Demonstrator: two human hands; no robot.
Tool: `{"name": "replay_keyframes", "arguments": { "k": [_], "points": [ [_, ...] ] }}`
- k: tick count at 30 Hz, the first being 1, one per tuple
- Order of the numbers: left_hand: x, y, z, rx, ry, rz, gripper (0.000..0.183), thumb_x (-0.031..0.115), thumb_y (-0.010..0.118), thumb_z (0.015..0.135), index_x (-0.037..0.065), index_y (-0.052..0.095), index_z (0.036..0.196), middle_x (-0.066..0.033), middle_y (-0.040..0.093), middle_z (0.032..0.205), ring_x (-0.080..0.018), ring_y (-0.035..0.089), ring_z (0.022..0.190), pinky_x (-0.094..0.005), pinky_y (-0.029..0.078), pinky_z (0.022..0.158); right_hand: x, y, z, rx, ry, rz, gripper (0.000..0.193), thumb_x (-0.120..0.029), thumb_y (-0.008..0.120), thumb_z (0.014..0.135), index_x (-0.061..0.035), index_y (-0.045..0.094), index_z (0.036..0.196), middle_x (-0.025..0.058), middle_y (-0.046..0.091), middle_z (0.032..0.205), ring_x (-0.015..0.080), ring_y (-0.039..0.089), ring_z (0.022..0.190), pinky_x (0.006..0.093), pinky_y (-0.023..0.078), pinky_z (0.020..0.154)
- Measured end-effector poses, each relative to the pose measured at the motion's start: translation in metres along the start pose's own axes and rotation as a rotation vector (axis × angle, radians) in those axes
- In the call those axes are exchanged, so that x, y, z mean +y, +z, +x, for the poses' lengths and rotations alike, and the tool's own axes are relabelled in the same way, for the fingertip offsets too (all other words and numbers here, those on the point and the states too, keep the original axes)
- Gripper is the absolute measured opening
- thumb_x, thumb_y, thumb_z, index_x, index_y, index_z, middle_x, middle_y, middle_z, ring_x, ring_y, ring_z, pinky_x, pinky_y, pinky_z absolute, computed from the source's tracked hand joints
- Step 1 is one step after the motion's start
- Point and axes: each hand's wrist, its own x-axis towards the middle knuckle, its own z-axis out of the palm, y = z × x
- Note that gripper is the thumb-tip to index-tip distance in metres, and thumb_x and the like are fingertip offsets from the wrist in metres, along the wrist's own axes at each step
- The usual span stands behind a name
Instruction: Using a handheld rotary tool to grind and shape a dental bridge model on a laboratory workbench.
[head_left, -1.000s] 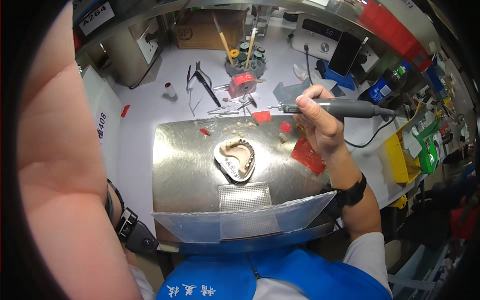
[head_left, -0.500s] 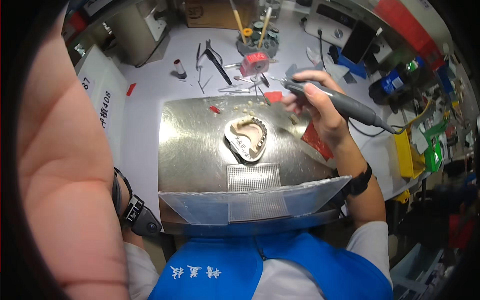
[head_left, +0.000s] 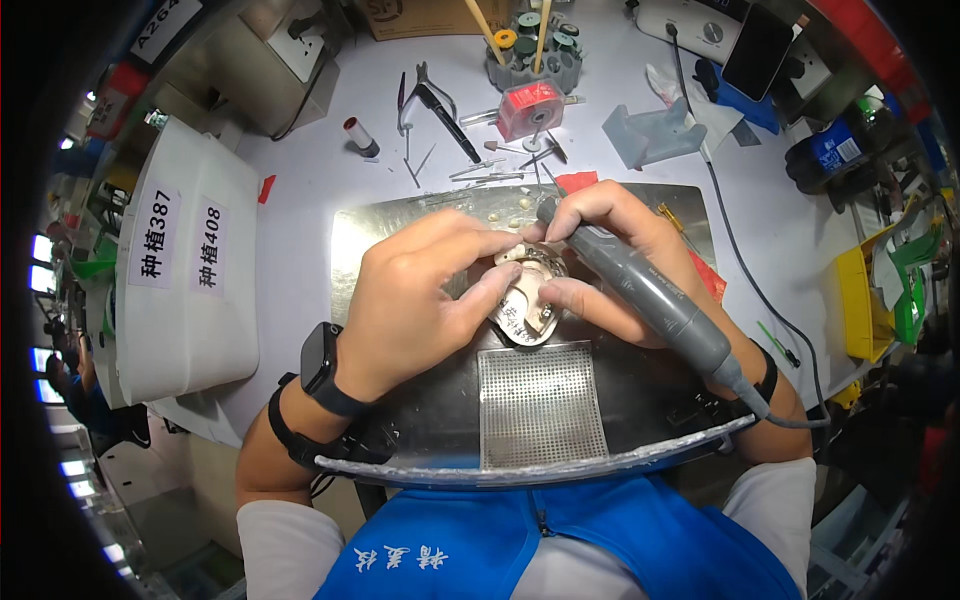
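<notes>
A dental model (head_left: 524, 318) with a horseshoe arch and dark metal along one side stands on the metal tray (head_left: 362, 228). My left hand (head_left: 425, 290) reaches it from the left, thumb and index finger closed on the arch's far left part. A grey rotary handpiece (head_left: 650, 300) with a cord lies across my right hand (head_left: 635, 245), tucked between thumb and fingers. That hand's fingertips also touch the model's far edge and right side. The handpiece's thin tip points away from me, past the model. Fingers hide much of the arch.
A perforated metal plate (head_left: 540, 405) lies nearer me, behind a clear shield's edge (head_left: 560, 472). Farther off are burs (head_left: 490, 170), pliers (head_left: 440, 115), a red tape dispenser (head_left: 530, 110) and a bur holder (head_left: 535, 70). A white bin (head_left: 190, 310) stands left; a yellow bin (head_left: 865, 300), right.
My left hand has come down from close before the camera to the model. My right hand has brought the handpiece nearer, down to the model. The camera view has shifted slightly.
</notes>
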Motion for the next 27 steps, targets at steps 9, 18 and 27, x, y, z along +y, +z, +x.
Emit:
{"name": "replay_keyframes", "arguments": {
  "k": [9,18,27],
  "points": [
    [0.007,0.005,0.000,0.051,0.031,0.160,0.021,-0.003,0.075,0.078,0.001,0.075,0.099,-0.0113,0.071,0.087,-0.0223,0.069,0.075,-0.0290,0.053,0.068,0.006,0.004,0.004,0.035,-0.022,0.000,0.037,-0.009,0.080,0.083,-0.0063,0.057,0.111,0.0038,0.063,0.101,0.0135,0.062,0.095,0.0280,0.049,0.086],
    [0.021,-0.002,0.003,0.051,0.004,0.190,0.021,-0.001,0.074,0.082,-0.002,0.074,0.102,-0.0129,0.070,0.092,-0.0210,0.070,0.078,-0.0282,0.054,0.070,0.004,0.000,0.006,0.020,0.013,-0.058,0.037,-0.009,0.081,0.082,-0.0074,0.056,0.110,0.0066,0.064,0.102,0.0142,0.063,0.096,0.0286,0.049,0.086],
    [-0.013,-0.018,-0.012,0.086,-0.378,-0.979,0.035,0.008,0.060,0.098,-0.005,0.057,0.130,-0.0188,0.069,0.108,-0.0204,0.070,0.084,-0.0279,0.057,0.070,-0.025,-0.007,-0.002,0.272,0.010,-0.003,0.022,-0.020,0.058,0.094,-0.0006,0.057,0.103,0.0081,0.062,0.083,0.0110,0.058,0.069,0.0256,0.048,0.068]
  ]
}}
